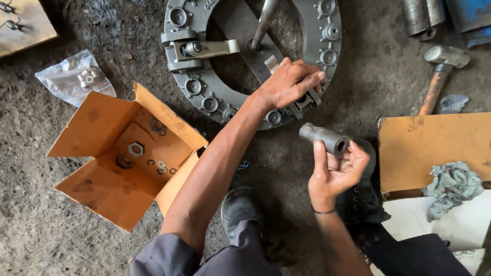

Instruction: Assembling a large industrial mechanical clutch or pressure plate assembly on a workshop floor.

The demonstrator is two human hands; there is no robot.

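At upper centre, my left hand (290,82) presses a lever on the clutch plate (204,99); one lever (204,49) looks fitted already. Right hand (335,171), centre right, grips a socket (324,138). Nuts remain in the box (102,189).

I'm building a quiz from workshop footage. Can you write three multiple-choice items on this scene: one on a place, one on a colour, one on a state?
1. Where does the left hand rest?
A. on the ring-shaped metal plate
B. in the box
C. on the hammer

2. What colour is the open cardboard box?
A. blue
B. orange-brown
C. white

3. What state is the right hand in?
A. empty and flat
B. closed on a rag
C. holding a dark metal tube

Answers: 1 A, the fingers lie on the plate's lower rim. 2 B, its flaps are orange-brown. 3 C, fingers and thumb support the tube from below.
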